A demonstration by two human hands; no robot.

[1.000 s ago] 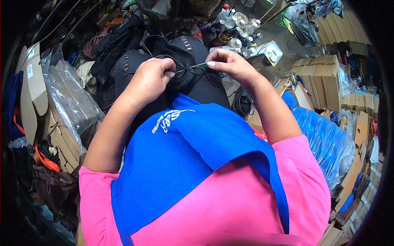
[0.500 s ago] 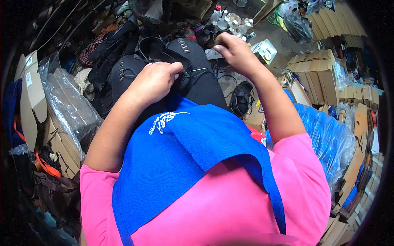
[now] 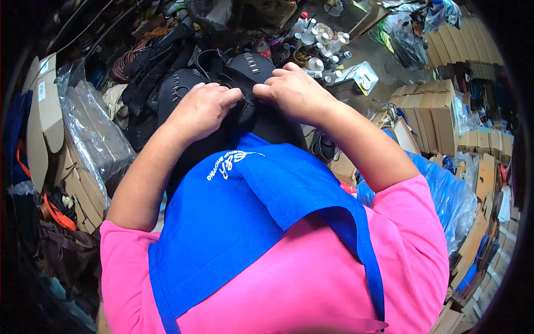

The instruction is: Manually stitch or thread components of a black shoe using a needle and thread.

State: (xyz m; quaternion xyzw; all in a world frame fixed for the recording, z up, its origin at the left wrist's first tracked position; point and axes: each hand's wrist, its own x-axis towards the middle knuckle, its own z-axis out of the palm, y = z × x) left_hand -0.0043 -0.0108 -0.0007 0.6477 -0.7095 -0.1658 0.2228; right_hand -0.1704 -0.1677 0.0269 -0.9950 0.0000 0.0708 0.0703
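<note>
Between my dark-trousered knees (image 3: 251, 62) sits a black strappy piece of footwear (image 3: 245, 114), partly hidden by my hands. A dark loop or strap (image 3: 210, 55) rises from it at the far side. My left hand (image 3: 204, 108) is closed at its left edge, thumb and forefinger pinching it. Curled close against its right side is my right hand (image 3: 295, 93), fingertips bent down; what they pinch is hidden. The needle and thread seen earlier do not show clearly here. A blue apron (image 3: 245, 200) covers my lap.
Several bottles (image 3: 322, 47) and a white container (image 3: 364, 78) stand ahead on the right. A black shoe (image 3: 322, 146) lies beside my right leg. Cardboard boxes (image 3: 428, 117) and blue plastic-wrapped goods (image 3: 445, 192) are at right; plastic-covered cardboard (image 3: 97, 133) is at left.
My right hand has come down and left, from raised beside the bottles to next to my left hand. The needle lying across the right knee is no longer visible.
</note>
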